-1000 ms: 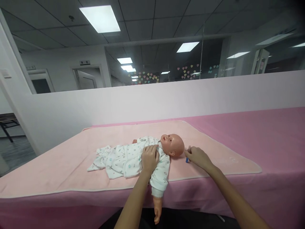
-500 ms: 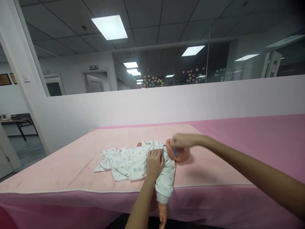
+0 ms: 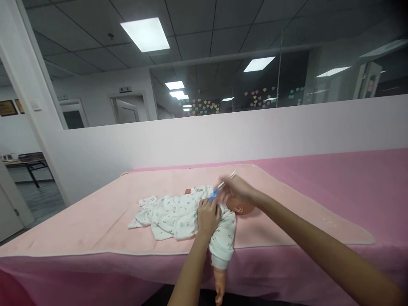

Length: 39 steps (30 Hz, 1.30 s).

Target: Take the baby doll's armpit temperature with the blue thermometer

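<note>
A baby doll (image 3: 175,216) in a white patterned outfit lies on its back, head to the right. My left hand (image 3: 208,216) rests on its chest with the fingers laid flat over the cloth. Above the doll's face, my right hand (image 3: 236,190) is closed on a slim stick with a blue end (image 3: 214,194); blur hides its exact kind. The blue end points down and left, close to my left fingertips; whether they touch I cannot tell. My right hand covers most of the doll's head (image 3: 244,208). One doll arm (image 3: 219,280) hangs over the front edge.
A peach mat (image 3: 105,204) lies under the doll, on a pink cover (image 3: 357,182). Behind stands a low white wall (image 3: 223,140) with glass above it. A doorway at the far left shows a table (image 3: 27,161).
My right hand has moved down and left, bringing the blue end from the doll's cheek to above its upper chest. My left hand stays on the chest.
</note>
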{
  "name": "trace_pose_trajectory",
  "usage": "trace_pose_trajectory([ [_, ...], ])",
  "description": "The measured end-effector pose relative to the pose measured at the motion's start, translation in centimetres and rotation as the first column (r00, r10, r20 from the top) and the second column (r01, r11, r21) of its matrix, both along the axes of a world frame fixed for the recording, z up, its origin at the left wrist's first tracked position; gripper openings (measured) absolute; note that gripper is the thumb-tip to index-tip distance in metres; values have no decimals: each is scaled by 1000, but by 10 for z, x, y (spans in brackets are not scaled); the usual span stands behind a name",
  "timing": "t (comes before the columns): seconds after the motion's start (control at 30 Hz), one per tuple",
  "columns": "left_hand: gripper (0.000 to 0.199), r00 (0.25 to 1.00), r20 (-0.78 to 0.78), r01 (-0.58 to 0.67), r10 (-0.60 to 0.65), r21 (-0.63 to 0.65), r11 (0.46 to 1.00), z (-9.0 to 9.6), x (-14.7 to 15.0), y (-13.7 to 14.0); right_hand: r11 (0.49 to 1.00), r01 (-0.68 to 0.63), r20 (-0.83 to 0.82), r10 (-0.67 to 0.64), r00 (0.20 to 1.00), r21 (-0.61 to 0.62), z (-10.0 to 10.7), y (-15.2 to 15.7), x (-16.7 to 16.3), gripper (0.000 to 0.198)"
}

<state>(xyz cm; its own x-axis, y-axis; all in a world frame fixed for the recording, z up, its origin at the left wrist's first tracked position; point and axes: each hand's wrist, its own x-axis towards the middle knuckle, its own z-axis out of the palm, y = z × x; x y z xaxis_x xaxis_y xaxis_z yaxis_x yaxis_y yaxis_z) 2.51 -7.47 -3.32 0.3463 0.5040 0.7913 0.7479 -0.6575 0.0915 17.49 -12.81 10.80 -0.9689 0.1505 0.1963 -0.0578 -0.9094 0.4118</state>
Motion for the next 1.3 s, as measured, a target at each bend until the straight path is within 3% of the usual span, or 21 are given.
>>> trace_pose_trajectory([
  [0.03,26,1000,0,-7,7,-4,1000,0,0,0,974,-133,-101,116,988,-181,-4,-1,1,56],
  [0.07,26,1000,1,-7,7,-7,1000,0,0,0,871,-310,-255,223,941,-382,-6,-2,1,54],
  [0.1,26,1000,1,1,-1,-10,1000,-1,0,0,663,-511,-457,275,846,-547,-8,-3,1,48],
  [0.13,27,1000,2,11,-11,-11,1000,-1,0,1,345,-716,-689,219,691,-607,-10,-4,1,42],
  [0.17,28,1000,5,19,-19,-12,1000,-1,0,1,-22,-876,-876,19,481,-482,-11,-4,1,36],
  [0.2,29,1000,8,24,-24,-12,1000,-1,0,1,-292,-934,-922,-261,286,-207,-11,-4,0,35],
  [0.23,28,1000,11,27,-26,-13,1000,-1,0,1,-394,-915,-849,-509,140,85,-12,-4,0,36],
  [0.27,28,1000,16,27,-27,-12,1000,-1,0,0,-400,-865,-733,-678,55,305,-14,-4,-1,38],
  [0.3,29,999,21,25,-25,-10,1000,-1,0,0,-377,-815,-633,-774,15,441,-15,-4,-1,39],
  [0.43,30,999,20,26,-25,-8,1000,0,1,0,-342,-665,-501,-863,-56,664,-14,-4,10,39],
  [0.5,29,1000,13,27,-27,-16,1000,1,0,0,-284,-468,-368,-925,-98,837,-10,-5,20,39],
  [0.57,29,1000,13,28,-28,-24,999,1,0,0,-193,-330,-223,-973,-57,924,-5,-8,29,36],
  [0.63,29,999,17,29,-28,-31,999,1,1,0,-163,-283,-181,-983,-40,945,2,-12,35,29],
  [0.77,29,999,22,25,-24,-36,999,3,2,0,-333,-128,-355,-903,-240,934,15,-25,36,36],
  [0.8,29,999,25,21,-21,-34,999,3,2,-1,-346,-192,-380,-905,-192,919,16,-28,33,39],
  [0.9,28,999,30,19,-18,-30,999,3,2,-1,-351,-534,-339,-933,124,770,15,-35,25,40],
  [0.93,28,999,30,24,-23,-32,999,4,2,-1,-365,-586,-345,-926,151,723,14,-35,23,40],
  [0.97,28,999,31,31,-30,-36,999,3,1,-1,-377,-608,-388,-914,121,699,12,-33,23,40],
  [1.07,28,999,35,44,-42,-51,998,3,1,-1,-381,-648,-575,-811,-108,660,3,-21,24,42],
  [1.2,29,998,43,47,-45,-48,998,2,2,-1,-331,-766,-612,-784,-102,551,-18,-2,22,41],
  [1.3,28,998,40,41,-39,-40,998,1,2,0,-290,-673,-584,-770,-258,680,-33,-3,29,43],
])
